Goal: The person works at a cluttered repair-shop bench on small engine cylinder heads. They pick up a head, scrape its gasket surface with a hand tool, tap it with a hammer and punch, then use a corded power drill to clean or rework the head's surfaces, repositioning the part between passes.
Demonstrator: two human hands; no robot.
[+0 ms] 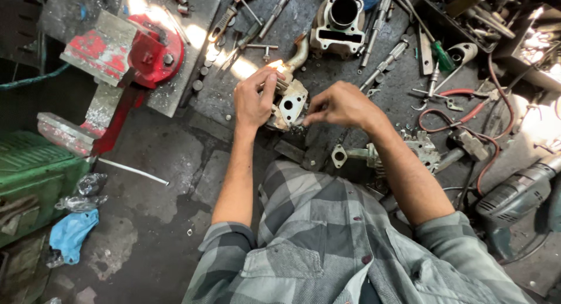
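My left hand [255, 96] grips a small pale metal engine part [290, 105] with a square flange and a round hole, held just above the dark greasy floor. A bent metal pipe [298, 54] runs up from the part's far end. My right hand [340, 104] pinches at the part's lower right edge with fingertips together; whatever it pinches is too small to see. Both forearms reach out from grey checked sleeves.
A red and grey vise [131, 53] stands at the far left. An engine cylinder [339, 21] and several screwdrivers and wrenches lie beyond the hands. A finned metal part [409, 152], red cable [467, 114], power drill [517, 193] sit right. Green box [32, 175] and blue rag [70, 234] lie left.
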